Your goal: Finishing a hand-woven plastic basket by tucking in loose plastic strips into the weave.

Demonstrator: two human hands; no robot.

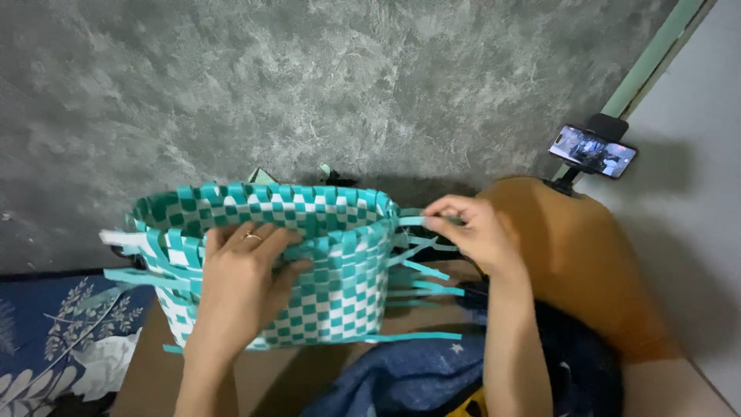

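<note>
From the head camera, a half-woven basket point(309, 262) of teal and white plastic strips sits at the centre of the view, lying on its side with its open mouth turned toward twelve o'clock and its checkered wall facing the camera. It rests above the person's lap, over a dark blue cloth with small stars point(401, 378).

The left hand point(239, 286) lies flat on the basket's near wall, at about nine o'clock from the centre of the view. Its fingers point(270, 239) are spread and pressed against the weave, not curled round anything; a ring shows on one finger.

The right hand point(475, 232) is at about three o'clock from the basket, just beside its right edge. Its fingers point(440, 220) are pinched together on a loose teal strip point(413, 222) that runs out of the basket's rim. More loose strip ends point(432, 289) fan out from the right side below that hand, and others point(127, 274) stick out at the left side.

At about two o'clock, well apart from the basket, a phone point(593, 150) stands on a dark holder with its screen lit. A blue floral fabric point(62, 340) lies at eight o'clock. A mottled grey wall point(347, 85) fills the top of the view.
</note>
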